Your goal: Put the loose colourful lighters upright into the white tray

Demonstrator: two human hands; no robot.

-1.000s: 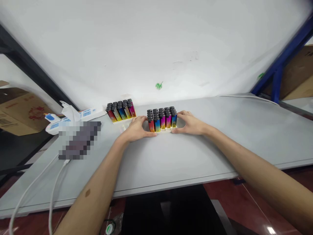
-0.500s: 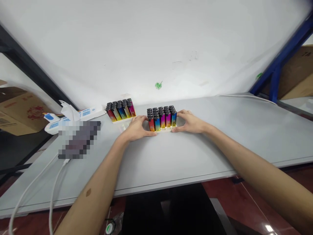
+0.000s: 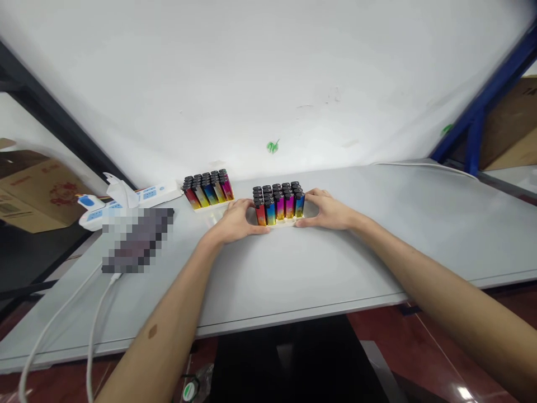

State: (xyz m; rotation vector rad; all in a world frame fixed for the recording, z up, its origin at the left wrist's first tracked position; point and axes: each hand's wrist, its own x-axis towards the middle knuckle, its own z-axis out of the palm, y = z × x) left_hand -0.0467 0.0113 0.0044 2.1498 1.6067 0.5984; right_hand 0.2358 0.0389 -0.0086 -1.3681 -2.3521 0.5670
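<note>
A white tray [image 3: 285,223] stands on the grey table with rows of upright lighters [image 3: 279,206] in it, coloured red, blue, pink and yellow with black tops. My left hand [image 3: 238,221] grips the tray's left end, its thumb along the front edge. At the right end my right hand [image 3: 325,210] holds the same tray, thumb at the front corner. The far fingers of both hands are partly hidden. Farther left and back, a second tray of lighters [image 3: 207,190] stands apart from my hands.
On the left lie a white power strip [image 3: 155,193] with plugs and a blurred dark device [image 3: 140,240] with white cables [image 3: 91,336]. A wall [image 3: 268,84] rises behind the grey table [image 3: 293,280]. Cardboard boxes [image 3: 46,190] sit beyond the frame posts.
The whole view has shifted very slightly. Both hands keep the same hold on the tray of lighters.
</note>
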